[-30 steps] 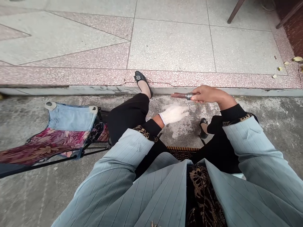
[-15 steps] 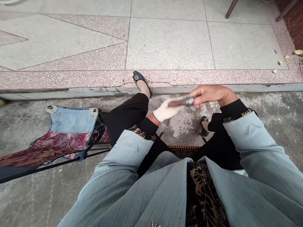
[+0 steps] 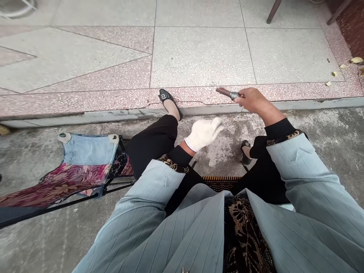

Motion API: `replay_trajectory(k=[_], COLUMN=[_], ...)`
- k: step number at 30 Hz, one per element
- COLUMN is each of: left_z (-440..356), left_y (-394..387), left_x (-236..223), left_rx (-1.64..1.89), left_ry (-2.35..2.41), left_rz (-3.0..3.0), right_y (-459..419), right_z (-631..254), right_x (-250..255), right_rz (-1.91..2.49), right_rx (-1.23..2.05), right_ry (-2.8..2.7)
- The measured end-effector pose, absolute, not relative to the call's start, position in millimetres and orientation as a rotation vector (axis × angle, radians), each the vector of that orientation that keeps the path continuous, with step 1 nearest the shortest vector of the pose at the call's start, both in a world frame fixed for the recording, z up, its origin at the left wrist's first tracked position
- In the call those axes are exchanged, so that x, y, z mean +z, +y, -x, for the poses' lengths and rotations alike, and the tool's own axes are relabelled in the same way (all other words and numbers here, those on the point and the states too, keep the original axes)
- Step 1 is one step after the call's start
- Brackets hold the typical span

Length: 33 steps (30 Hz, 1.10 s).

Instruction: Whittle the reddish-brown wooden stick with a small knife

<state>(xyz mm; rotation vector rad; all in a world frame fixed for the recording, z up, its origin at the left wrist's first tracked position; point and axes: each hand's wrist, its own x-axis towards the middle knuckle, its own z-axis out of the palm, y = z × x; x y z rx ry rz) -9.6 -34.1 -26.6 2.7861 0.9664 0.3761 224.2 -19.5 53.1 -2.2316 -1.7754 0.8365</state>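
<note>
The right hand [image 3: 251,99], bare, is closed on one end of a short stick [image 3: 223,91], fingers and thumb pinching it just beside a collar of silvery wire [image 3: 234,95]; the free end points away to the person's left. Stick and hand seem to be in the air, seen against the front border of the step [image 3: 199,53]. The stick looks light and stiff, probably wood, dry and fairly rough, so unlikely to slip or break with ordinary handling. The wire should be springy and hard-edged, with a thin loose strand below the fingers that could prick or snag. The bare end past the collar looks the safest second hold; the coil itself could shift if squeezed. The left hand [image 3: 203,134], in a white knit glove [image 3: 196,138], is apart from the stick, on the person's side of the step's edge, fingers half bent; whether it closes on anything cannot be told. The glove would guard against wire ends but dull the touch. Farther out, one shoe [image 3: 163,96] is on the step, the other shoe [image 3: 246,149] short of it, and a folding chair [image 3: 88,149] stands before its left part.
</note>
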Motion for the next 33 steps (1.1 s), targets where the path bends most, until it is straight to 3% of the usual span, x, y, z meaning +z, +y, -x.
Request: replay_trajectory(k=[5,8,10,12,15,21,29,33], left_z=[14,17,19,20,19,13,15,16], left_y=[-30,-28,-27,-25,-24,-27,-28,-27], left_x=[-20,-13,-11,-12,-14,-20,-19,-13], left_rx=[0.344,0.306,0.319,0.381,0.490,0.400,0.217,0.230], left_ry=[0.920,0.993,1.069,1.126,1.107,0.770,0.817,0.867], left_rz=[-2.927,-2.901,-2.836,-2.703,-2.404,-2.166,-2.548,-2.519], right_y=[-22,-27,-31,-35,-39,-41,-22,-19], right_z=[-209,-203,-205,-211,-222,-225,-229,-231], right_x=[37,35,42,53,69,73,44,39], right_rz=[2.407,2.122,1.739,1.373,1.167,1.303,1.900,1.973], right_rx=[0.886,1.396,1.847,2.068,1.954,1.479,1.042,0.954], right_ry=[-2.438,-2.723,-2.672,-2.477,-2.079,-1.401,-1.519,-1.577])
